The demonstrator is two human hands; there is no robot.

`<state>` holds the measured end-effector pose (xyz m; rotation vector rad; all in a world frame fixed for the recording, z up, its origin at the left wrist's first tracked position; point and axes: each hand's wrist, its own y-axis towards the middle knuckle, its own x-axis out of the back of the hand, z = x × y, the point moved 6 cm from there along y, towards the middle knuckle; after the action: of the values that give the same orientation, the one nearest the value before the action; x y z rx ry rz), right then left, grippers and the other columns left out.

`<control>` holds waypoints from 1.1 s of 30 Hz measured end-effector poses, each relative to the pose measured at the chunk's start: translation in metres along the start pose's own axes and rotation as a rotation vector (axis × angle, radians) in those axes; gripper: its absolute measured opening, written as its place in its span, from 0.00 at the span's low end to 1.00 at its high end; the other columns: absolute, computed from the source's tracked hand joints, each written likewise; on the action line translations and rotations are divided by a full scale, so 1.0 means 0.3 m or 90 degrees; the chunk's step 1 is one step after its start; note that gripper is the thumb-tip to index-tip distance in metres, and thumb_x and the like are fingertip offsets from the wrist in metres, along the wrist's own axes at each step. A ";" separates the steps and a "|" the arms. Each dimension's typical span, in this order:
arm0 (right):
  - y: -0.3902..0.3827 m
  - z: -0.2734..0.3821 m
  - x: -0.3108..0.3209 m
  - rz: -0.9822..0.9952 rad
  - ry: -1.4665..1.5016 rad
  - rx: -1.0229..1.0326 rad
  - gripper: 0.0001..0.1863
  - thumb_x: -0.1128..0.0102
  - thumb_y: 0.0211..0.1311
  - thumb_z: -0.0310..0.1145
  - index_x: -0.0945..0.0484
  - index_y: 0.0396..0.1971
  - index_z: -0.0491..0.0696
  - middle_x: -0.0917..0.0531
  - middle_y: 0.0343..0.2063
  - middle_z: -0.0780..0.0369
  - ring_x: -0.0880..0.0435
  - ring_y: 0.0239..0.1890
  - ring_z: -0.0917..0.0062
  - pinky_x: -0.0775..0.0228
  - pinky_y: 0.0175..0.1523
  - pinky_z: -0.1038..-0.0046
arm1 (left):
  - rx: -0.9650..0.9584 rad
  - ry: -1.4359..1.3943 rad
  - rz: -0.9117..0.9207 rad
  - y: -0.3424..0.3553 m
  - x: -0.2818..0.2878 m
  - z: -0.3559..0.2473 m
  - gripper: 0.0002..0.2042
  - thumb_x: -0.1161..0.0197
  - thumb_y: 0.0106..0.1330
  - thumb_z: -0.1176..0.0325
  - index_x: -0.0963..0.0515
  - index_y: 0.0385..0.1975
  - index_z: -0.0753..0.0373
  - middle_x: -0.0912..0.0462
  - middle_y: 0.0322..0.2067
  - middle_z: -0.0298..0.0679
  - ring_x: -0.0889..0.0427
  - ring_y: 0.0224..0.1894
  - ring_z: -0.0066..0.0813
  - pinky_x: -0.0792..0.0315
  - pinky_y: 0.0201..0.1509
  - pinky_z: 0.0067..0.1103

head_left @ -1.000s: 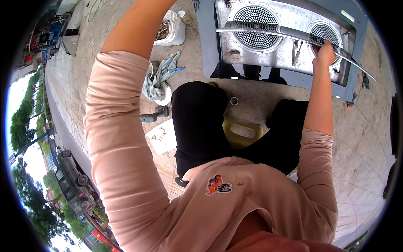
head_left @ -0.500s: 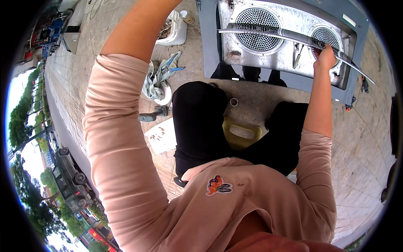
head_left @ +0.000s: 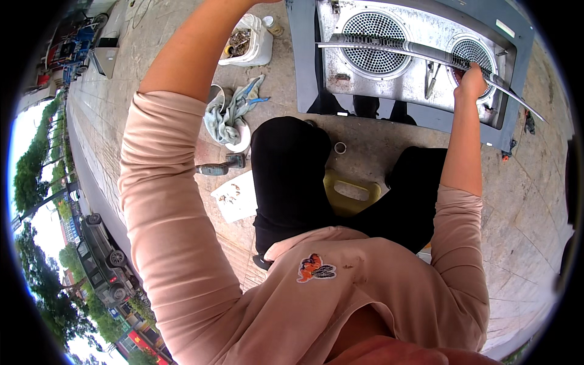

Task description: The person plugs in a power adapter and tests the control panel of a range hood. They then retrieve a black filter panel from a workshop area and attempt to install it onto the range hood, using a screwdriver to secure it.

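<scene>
A grey-framed range hood (head_left: 307,70) lies before me, with two round perforated grilles in its metal inside. Across it stretches a long, slightly curved metal strip (head_left: 420,50) with a dark slotted edge. My right hand (head_left: 471,83) is closed around this strip near its right part, over the right grille; its fingertips are partly hidden. My left forearm reaches up past the hood's left corner. Only a sliver of the left hand or wrist (head_left: 267,1) shows at the top edge, so its fingers are hidden.
Left of the hood stand a white bucket (head_left: 258,47) of debris and a small jar (head_left: 272,25). Nearer are a pale rag (head_left: 226,125), blue-handled pliers (head_left: 250,95), a power drill (head_left: 222,165) and a white sheet (head_left: 236,198) with small parts. A ring (head_left: 340,148) lies between my feet.
My left arm has shifted slightly left and lower, uncovering more of the bucket, and a sliver of hand or wrist now shows at the top. My right hand keeps its grip on the strip.
</scene>
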<state>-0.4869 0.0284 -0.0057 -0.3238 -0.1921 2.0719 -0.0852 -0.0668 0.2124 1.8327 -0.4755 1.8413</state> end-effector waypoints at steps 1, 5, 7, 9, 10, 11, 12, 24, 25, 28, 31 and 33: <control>-0.005 0.002 -0.002 -0.005 0.004 -0.002 0.08 0.43 0.54 0.24 0.27 0.31 0.35 0.20 0.28 0.55 0.20 0.22 0.72 0.27 0.22 0.70 | -0.011 0.000 0.011 0.001 0.002 -0.003 0.13 0.43 0.57 0.74 0.25 0.43 0.63 0.23 0.43 0.56 0.23 0.47 0.54 0.28 0.50 0.40; 0.010 -0.010 0.002 0.006 0.011 -0.004 0.08 0.43 0.54 0.25 0.28 0.31 0.35 0.21 0.28 0.55 0.21 0.22 0.72 0.28 0.22 0.71 | 0.096 0.016 -0.005 0.015 0.009 0.005 0.14 0.39 0.59 0.69 0.26 0.45 0.62 0.24 0.47 0.54 0.23 0.48 0.54 0.28 0.51 0.39; 0.019 -0.016 0.003 0.014 0.005 -0.009 0.08 0.43 0.54 0.25 0.28 0.31 0.35 0.21 0.28 0.55 0.21 0.22 0.72 0.28 0.22 0.71 | 0.221 0.069 0.074 0.033 0.004 0.024 0.16 0.38 0.59 0.66 0.27 0.47 0.62 0.25 0.48 0.53 0.23 0.48 0.54 0.28 0.52 0.39; 0.026 -0.018 0.008 0.006 -0.006 -0.017 0.09 0.43 0.54 0.25 0.28 0.32 0.35 0.21 0.28 0.55 0.20 0.22 0.72 0.28 0.22 0.72 | 0.218 0.044 -0.039 0.006 0.050 -0.020 0.16 0.38 0.59 0.66 0.26 0.46 0.62 0.25 0.48 0.52 0.23 0.48 0.53 0.28 0.52 0.38; 0.026 -0.014 0.010 0.006 -0.012 -0.014 0.09 0.42 0.54 0.25 0.28 0.32 0.35 0.21 0.29 0.55 0.20 0.22 0.72 0.28 0.23 0.71 | 0.216 0.032 -0.095 -0.008 0.072 -0.036 0.16 0.38 0.59 0.65 0.26 0.46 0.62 0.24 0.48 0.51 0.23 0.48 0.53 0.28 0.52 0.38; 0.026 -0.010 0.014 0.005 -0.019 -0.010 0.10 0.42 0.53 0.25 0.28 0.32 0.34 0.21 0.29 0.55 0.20 0.23 0.72 0.27 0.23 0.71 | 0.121 -0.021 -0.150 0.002 0.065 -0.043 0.16 0.38 0.60 0.64 0.26 0.45 0.62 0.24 0.48 0.51 0.23 0.48 0.52 0.27 0.51 0.37; 0.014 -0.011 0.002 0.012 -0.025 -0.010 0.10 0.42 0.53 0.25 0.29 0.33 0.34 0.21 0.30 0.54 0.20 0.23 0.72 0.27 0.23 0.71 | 0.033 -0.067 -0.204 -0.006 0.056 -0.023 0.16 0.38 0.60 0.62 0.25 0.44 0.62 0.24 0.47 0.50 0.22 0.48 0.52 0.27 0.50 0.37; 0.078 -0.046 0.014 0.024 -0.048 0.003 0.13 0.45 0.58 0.27 0.30 0.38 0.32 0.21 0.35 0.50 0.16 0.27 0.63 0.17 0.29 0.66 | 0.158 -0.114 -0.162 0.030 0.060 -0.021 0.11 0.41 0.56 0.67 0.23 0.38 0.61 0.23 0.39 0.50 0.23 0.46 0.51 0.28 0.49 0.36; 0.073 -0.042 0.009 0.027 -0.049 0.005 0.13 0.45 0.59 0.27 0.30 0.39 0.32 0.21 0.35 0.50 0.16 0.27 0.63 0.17 0.29 0.66 | 0.146 -0.162 -0.212 0.022 0.072 -0.012 0.11 0.40 0.56 0.66 0.23 0.38 0.61 0.22 0.38 0.50 0.23 0.46 0.51 0.27 0.49 0.35; 0.043 -0.024 0.003 0.038 -0.047 -0.015 0.14 0.45 0.57 0.27 0.29 0.38 0.32 0.20 0.34 0.51 0.16 0.28 0.64 0.19 0.30 0.67 | -0.065 -0.259 -0.163 0.078 0.010 0.055 0.12 0.39 0.55 0.63 0.22 0.36 0.61 0.21 0.35 0.50 0.23 0.47 0.51 0.27 0.48 0.34; 0.030 -0.034 0.008 0.057 -0.079 -0.034 0.14 0.45 0.59 0.28 0.29 0.40 0.33 0.20 0.34 0.51 0.16 0.28 0.63 0.18 0.32 0.67 | -0.116 -0.339 -0.111 0.108 -0.046 0.094 0.12 0.39 0.55 0.63 0.22 0.36 0.61 0.22 0.33 0.49 0.22 0.45 0.48 0.27 0.47 0.33; 0.069 -0.042 0.024 0.067 -0.104 -0.026 0.14 0.46 0.60 0.29 0.29 0.40 0.33 0.20 0.34 0.51 0.16 0.28 0.63 0.18 0.32 0.67 | -0.022 -0.174 -0.167 0.104 -0.035 0.093 0.11 0.39 0.55 0.65 0.23 0.36 0.61 0.23 0.32 0.49 0.22 0.44 0.45 0.28 0.47 0.32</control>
<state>-0.5035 0.0245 -0.0244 -0.1926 -0.3229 2.2026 -0.0802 -0.1092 0.2060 2.0249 -0.3383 1.4114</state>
